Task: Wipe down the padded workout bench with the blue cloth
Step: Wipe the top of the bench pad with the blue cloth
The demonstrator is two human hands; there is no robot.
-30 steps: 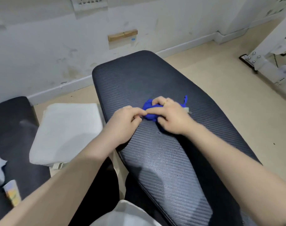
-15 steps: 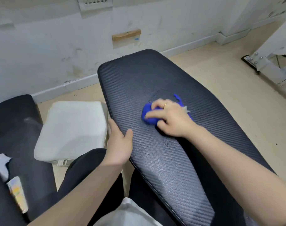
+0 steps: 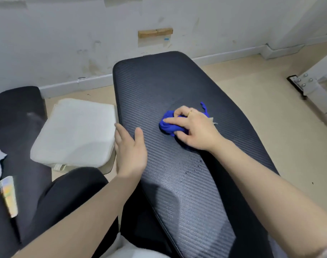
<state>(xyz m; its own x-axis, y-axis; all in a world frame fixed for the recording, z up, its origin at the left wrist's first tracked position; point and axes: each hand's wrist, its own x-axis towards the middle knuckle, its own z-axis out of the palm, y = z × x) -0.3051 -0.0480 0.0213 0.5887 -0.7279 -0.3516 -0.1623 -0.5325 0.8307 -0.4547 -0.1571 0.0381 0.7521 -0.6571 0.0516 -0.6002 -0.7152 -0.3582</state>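
The padded workout bench point(image 3: 159, 84) is long, black and ribbed, running from near my body away toward the wall. A bunched blue cloth point(image 3: 168, 124) lies on the middle of the pad. My right hand point(image 3: 193, 127) grips the cloth and presses it onto the pad, a ring showing on one finger. My left hand point(image 3: 131, 149) rests on the bench's left edge with its thumb on top and its fingers straight along the side. Small water droplets sit on the pad just nearer to me than the cloth.
A white cushion point(image 3: 75, 133) lies on the floor left of the bench. A second black pad point(image 3: 15, 112) is at the far left, carrying a small tube point(image 3: 9, 196) and a white scrap. A white metal frame point(image 3: 315, 84) stands at the right. The wall is close behind.
My left hand let go of the cloth and moved back to the bench's left edge. My right hand has kept the cloth on the pad, shifting slightly.
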